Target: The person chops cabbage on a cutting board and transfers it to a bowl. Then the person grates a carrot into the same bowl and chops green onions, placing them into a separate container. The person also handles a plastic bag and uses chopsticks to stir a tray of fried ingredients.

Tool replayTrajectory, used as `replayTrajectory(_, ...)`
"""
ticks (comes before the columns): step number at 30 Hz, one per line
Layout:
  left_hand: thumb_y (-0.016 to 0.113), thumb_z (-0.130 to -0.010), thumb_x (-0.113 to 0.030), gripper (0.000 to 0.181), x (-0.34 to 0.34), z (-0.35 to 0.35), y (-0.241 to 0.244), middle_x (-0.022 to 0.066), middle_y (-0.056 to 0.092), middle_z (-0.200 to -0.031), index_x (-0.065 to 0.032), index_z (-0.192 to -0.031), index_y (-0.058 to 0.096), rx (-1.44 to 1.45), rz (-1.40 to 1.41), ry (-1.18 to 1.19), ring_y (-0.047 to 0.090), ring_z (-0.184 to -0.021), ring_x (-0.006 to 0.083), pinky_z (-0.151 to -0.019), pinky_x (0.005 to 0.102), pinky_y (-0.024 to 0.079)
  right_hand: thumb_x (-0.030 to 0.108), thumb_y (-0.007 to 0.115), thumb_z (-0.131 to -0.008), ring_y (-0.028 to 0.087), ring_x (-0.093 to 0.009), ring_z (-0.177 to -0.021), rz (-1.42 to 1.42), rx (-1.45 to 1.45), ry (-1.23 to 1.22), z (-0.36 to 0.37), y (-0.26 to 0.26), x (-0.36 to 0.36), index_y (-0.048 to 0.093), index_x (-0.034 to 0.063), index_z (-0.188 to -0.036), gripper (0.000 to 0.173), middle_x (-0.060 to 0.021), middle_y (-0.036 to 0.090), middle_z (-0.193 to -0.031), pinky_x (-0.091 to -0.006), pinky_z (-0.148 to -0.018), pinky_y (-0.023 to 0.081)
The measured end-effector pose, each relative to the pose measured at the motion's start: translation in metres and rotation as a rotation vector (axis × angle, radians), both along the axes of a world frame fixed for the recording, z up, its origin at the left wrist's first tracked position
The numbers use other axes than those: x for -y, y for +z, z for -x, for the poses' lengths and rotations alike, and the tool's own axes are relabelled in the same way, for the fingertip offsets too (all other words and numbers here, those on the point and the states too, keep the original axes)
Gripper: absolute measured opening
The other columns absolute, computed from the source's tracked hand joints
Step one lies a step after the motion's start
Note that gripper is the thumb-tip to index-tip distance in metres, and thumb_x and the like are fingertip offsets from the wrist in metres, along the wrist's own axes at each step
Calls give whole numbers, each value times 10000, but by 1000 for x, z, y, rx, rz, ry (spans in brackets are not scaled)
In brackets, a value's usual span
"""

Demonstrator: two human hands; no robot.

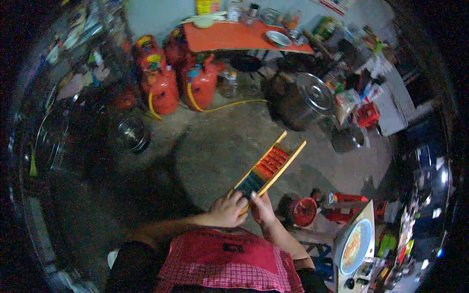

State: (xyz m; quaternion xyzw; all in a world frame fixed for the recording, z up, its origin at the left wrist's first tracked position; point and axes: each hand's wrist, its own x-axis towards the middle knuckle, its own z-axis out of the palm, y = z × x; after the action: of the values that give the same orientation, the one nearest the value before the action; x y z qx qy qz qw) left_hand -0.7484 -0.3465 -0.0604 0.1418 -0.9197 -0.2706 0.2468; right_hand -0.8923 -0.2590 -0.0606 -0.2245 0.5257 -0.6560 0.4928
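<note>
A wooden-framed board, apparently a grater, slants up and to the right in front of me. Between its two yellowish rails sit a red ridged panel and a dark green one. My left hand is closed around the lower end, which its fingers partly hide. From the right, my right hand grips the near rail, thumb lying over the edge of the green panel. A pink checked cloth covers my lap below both hands.
At the right, a bowl of shredded orange and pale food rests on a board. Red gas cylinders with a yellow hose stand ahead, by an orange-topped table. A metal lid and a red round container are farther right.
</note>
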Motion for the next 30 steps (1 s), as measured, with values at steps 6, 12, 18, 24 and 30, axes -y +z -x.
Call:
replayTrajectory(6,656,-753,-327,328,52,-20,-15,94,485,-997,-69,-927,551,-214,-114,-267,544,-895,266,-690,404,498,97,564,-886,561,-112,-889,-79,77,146,-14,10,64,530,57,-1145,264,6,609,-1017,-278,-805,452)
replayTrajectory(12,683,-751,-62,308,88,-56,16,121,544,-1031,-57,-1038,570,-479,-251,82,566,-941,273,-786,361,484,83,586,-857,585,-141,-961,-195,223,243,-17,46,90,554,55,-1136,282,-20,621,-1055,-311,-849,469)
replayTrajectory(18,679,-748,-128,376,150,-33,79,111,528,-1053,-73,-1105,573,-351,-9,365,558,-897,268,-754,347,482,72,577,-850,630,-242,-896,-162,290,462,-16,63,113,473,31,-1221,387,-85,610,-1065,-399,-744,561)
replayTrajectory(24,677,-732,-206,321,163,-24,83,46,547,-964,-130,-1035,602,-126,189,315,539,-895,235,-727,358,489,1,543,-853,586,-172,-981,-93,131,552,-13,56,121,469,39,-1239,395,-52,599,-1093,-343,-873,490)
replayTrajectory(30,657,-745,-199,171,163,-11,89,33,568,-845,-133,-897,614,-100,148,298,562,-823,230,-677,354,481,-20,554,-831,549,-135,-1037,-83,85,595,-2,48,114,463,33,-1254,436,-25,595,-1119,-308,-944,427)
